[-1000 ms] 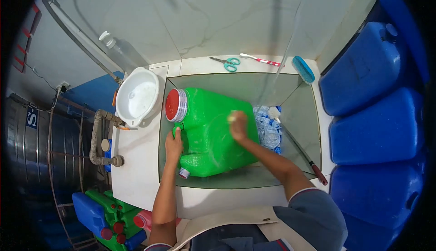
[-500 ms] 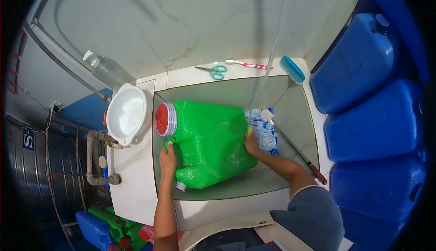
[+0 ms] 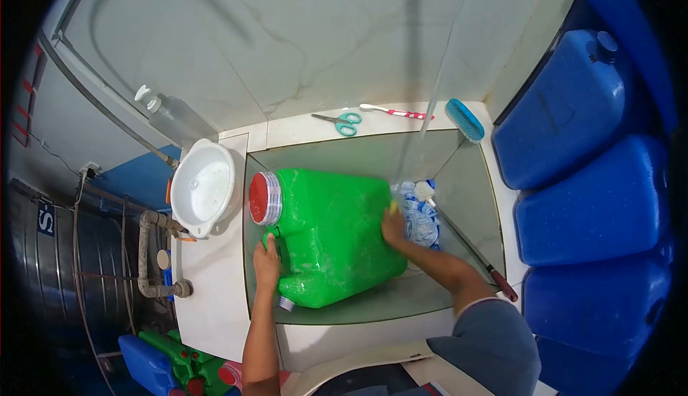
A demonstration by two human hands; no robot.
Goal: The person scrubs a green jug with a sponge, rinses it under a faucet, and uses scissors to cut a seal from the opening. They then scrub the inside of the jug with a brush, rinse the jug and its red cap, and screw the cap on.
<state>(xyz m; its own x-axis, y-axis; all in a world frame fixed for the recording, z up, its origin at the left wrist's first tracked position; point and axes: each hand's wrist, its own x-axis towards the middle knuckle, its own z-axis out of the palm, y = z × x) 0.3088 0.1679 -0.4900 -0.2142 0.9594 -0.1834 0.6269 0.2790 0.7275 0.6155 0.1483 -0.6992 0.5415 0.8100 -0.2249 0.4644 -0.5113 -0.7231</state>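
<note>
A large green plastic jerrycan [image 3: 337, 231] lies on its side in the tiled sink basin [image 3: 459, 281], wet and streaked with suds. Its red cap [image 3: 259, 199] faces left, and a smaller pale cap [image 3: 286, 303] sits at the lower left corner. My left hand [image 3: 266, 260] is closed round the can's handle, thumb on top. At the can's right end, my right hand [image 3: 394, 228] presses a yellow sponge [image 3: 393, 204] against the bottom; only a small bit of the sponge shows, so its shape is hidden.
Water [image 3: 423, 131] streams down behind the can onto crumpled clear-and-blue plastic [image 3: 421, 222]. A long-handled brush [image 3: 469, 242] leans across the basin's right side. Scissors [image 3: 345, 123], a toothbrush [image 3: 395, 112] and a blue brush [image 3: 465, 120] line the back ledge. A white basin [image 3: 203, 188] stands left; blue jerrycans [image 3: 588, 202] crowd the right.
The whole view has shifted slightly, so everything sits lower. My right hand has moved a little along the can's bottom end. My left hand keeps its hold on the handle.
</note>
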